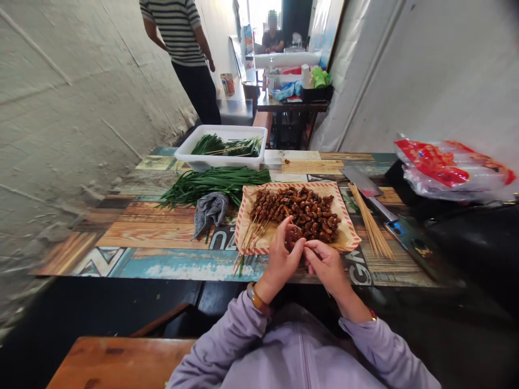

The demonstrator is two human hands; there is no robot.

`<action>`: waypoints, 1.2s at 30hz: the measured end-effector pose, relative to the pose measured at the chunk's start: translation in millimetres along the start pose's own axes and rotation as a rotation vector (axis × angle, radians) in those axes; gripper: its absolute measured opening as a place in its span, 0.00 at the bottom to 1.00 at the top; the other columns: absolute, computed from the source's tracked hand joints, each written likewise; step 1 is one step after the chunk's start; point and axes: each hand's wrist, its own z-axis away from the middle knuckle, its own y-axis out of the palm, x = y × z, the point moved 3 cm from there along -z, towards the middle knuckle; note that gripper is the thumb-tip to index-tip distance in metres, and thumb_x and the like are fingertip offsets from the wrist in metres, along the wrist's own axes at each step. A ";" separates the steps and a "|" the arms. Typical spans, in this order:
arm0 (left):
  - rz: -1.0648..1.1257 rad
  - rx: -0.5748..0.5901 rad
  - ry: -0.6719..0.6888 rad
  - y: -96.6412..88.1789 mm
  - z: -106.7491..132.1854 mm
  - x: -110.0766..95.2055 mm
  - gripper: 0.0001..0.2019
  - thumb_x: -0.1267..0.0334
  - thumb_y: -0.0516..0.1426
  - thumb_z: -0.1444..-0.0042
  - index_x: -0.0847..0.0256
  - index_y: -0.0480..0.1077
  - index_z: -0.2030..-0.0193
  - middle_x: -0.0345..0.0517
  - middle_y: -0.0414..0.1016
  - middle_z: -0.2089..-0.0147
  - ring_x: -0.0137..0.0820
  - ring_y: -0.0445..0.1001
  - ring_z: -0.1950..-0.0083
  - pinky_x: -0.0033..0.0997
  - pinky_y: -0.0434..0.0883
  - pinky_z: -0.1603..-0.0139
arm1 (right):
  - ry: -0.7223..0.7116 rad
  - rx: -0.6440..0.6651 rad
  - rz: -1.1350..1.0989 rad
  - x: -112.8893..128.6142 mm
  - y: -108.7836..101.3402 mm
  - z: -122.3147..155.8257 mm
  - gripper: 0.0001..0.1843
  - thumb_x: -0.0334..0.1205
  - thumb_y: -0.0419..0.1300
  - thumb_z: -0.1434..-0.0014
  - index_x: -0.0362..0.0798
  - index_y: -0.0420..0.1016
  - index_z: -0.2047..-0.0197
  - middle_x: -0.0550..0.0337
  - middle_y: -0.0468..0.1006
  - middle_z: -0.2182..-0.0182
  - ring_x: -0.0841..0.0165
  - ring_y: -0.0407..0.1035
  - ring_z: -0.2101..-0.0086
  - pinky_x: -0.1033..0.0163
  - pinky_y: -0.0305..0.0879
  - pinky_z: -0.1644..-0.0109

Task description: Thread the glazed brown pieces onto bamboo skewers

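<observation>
My left hand (pixel 284 254) and my right hand (pixel 326 262) meet at the near edge of a paper-lined tray (pixel 348 235) heaped with brown glazed pieces (pixel 312 213). Both hands have fingers pinched together at the spot where they touch, over the pile's near side. What they pinch is too small to name. Finished skewers (pixel 259 216) lie on the tray's left part, their sticks jutting toward me. A bundle of bare bamboo sticks (pixel 371 221) lies right of the tray.
Green chives (pixel 211 183) lie left of the tray beside a grey cloth (pixel 208 210), with more in a white tub (pixel 221 146). A cleaver (pixel 365 186), a phone (pixel 405 235) and plastic bags (pixel 450 170) sit at right. A person in a striped shirt (pixel 178 32) stands beyond the table.
</observation>
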 end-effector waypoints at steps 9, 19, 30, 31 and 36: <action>-0.015 -0.011 0.002 -1.1 -0.9 -3.5 0.25 0.63 0.57 0.42 0.58 0.59 0.38 0.51 0.72 0.51 0.34 0.72 0.52 0.38 0.71 0.51 | -0.029 0.000 -0.014 -0.1 0.2 -0.1 0.14 0.50 0.56 0.38 0.48 0.75 0.62 0.67 0.69 0.80 0.76 0.63 0.84 0.70 0.59 0.80; -0.043 -0.015 -0.004 0.9 -0.7 -1.6 0.25 0.62 0.57 0.42 0.58 0.60 0.39 0.51 0.72 0.50 0.34 0.72 0.51 0.38 0.70 0.50 | -0.040 0.002 0.000 2.5 -0.8 -1.5 0.16 0.51 0.55 0.39 0.48 0.76 0.62 0.67 0.70 0.81 0.76 0.63 0.85 0.70 0.59 0.80; 0.096 -0.084 -0.034 -4.2 -4.4 -1.4 0.20 0.60 0.54 0.39 0.58 0.61 0.41 0.47 0.72 0.56 0.28 0.73 0.60 0.30 0.72 0.58 | -0.025 -0.194 -0.145 9.1 -11.0 5.7 0.15 0.51 0.58 0.40 0.47 0.74 0.60 0.68 0.70 0.80 0.76 0.62 0.84 0.71 0.59 0.80; 0.093 -0.105 -0.042 -6.0 -5.7 -0.3 0.19 0.60 0.54 0.39 0.58 0.62 0.42 0.46 0.72 0.56 0.28 0.73 0.60 0.30 0.72 0.58 | -0.034 -0.226 -0.148 8.8 -15.1 6.4 0.15 0.50 0.58 0.40 0.47 0.73 0.60 0.69 0.70 0.80 0.77 0.62 0.84 0.71 0.59 0.80; 0.036 -0.151 -0.023 -14.6 -12.4 7.6 0.18 0.61 0.54 0.39 0.60 0.62 0.43 0.46 0.72 0.57 0.27 0.72 0.60 0.29 0.71 0.58 | -0.056 -0.331 -0.093 1.9 -40.8 8.2 0.15 0.50 0.59 0.41 0.47 0.74 0.60 0.68 0.70 0.80 0.78 0.62 0.84 0.71 0.58 0.81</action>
